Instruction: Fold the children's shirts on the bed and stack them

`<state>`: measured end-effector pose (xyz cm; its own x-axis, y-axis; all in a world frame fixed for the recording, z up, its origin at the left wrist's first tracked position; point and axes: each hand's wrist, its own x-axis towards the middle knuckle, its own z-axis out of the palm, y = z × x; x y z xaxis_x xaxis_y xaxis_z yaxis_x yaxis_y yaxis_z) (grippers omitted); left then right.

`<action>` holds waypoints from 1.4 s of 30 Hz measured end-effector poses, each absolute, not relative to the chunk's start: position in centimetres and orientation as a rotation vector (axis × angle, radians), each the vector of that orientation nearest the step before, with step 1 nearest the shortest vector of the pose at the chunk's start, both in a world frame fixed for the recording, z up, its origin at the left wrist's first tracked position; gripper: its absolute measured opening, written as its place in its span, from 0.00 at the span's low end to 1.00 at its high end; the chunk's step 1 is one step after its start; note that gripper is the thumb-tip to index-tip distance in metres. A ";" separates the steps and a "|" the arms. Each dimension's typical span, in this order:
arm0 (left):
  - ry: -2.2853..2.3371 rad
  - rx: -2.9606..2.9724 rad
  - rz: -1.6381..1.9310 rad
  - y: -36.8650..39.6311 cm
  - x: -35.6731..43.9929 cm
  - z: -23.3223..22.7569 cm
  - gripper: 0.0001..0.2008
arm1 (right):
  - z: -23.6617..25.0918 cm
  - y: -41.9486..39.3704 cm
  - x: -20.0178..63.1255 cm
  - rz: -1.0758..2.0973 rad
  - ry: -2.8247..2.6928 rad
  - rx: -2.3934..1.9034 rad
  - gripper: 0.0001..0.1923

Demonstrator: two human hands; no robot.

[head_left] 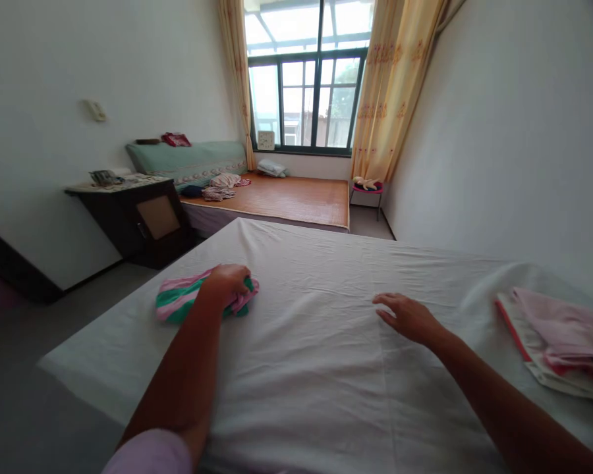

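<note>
A pink-and-green striped folded cloth (pixel 178 297), perhaps a garment, lies at the left of the white-covered table or bed (pixel 316 368). My left hand (pixel 227 282) is on the right end of this cloth, its fingers curled round the bunched fabric; the fingertips are partly hidden. Over the middle right of the white sheet, my right hand (pixel 406 317) holds nothing, its thumb and fingers apart. Whether it touches the sheet I cannot tell. Farther right lies a folded pink cloth (pixel 563 326) on top of white and red fabric.
Beyond the far edge stands a bed with a brown mat (pixel 296 197), bearing several rumpled clothes (pixel 222 187). A dark cabinet (pixel 153 220) is at the left. Near the right wall (pixel 499 131) stands a pink stool (pixel 367 189) with a doll-like thing on it.
</note>
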<state>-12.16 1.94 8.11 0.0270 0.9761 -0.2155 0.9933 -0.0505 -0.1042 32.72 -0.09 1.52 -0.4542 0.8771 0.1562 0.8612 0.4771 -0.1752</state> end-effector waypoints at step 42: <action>1.735 2.522 0.558 3.4 -2.6 3.3 0.10 | 2.3 1.6 34.5 1.513 -1.610 -0.977 0.21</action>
<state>-2.57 3.44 3.28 0.3141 0.9091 0.2738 0.8984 -0.3778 0.2239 34.55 1.64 2.27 -0.4620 0.8869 -0.0006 0.0554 0.0282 -0.9981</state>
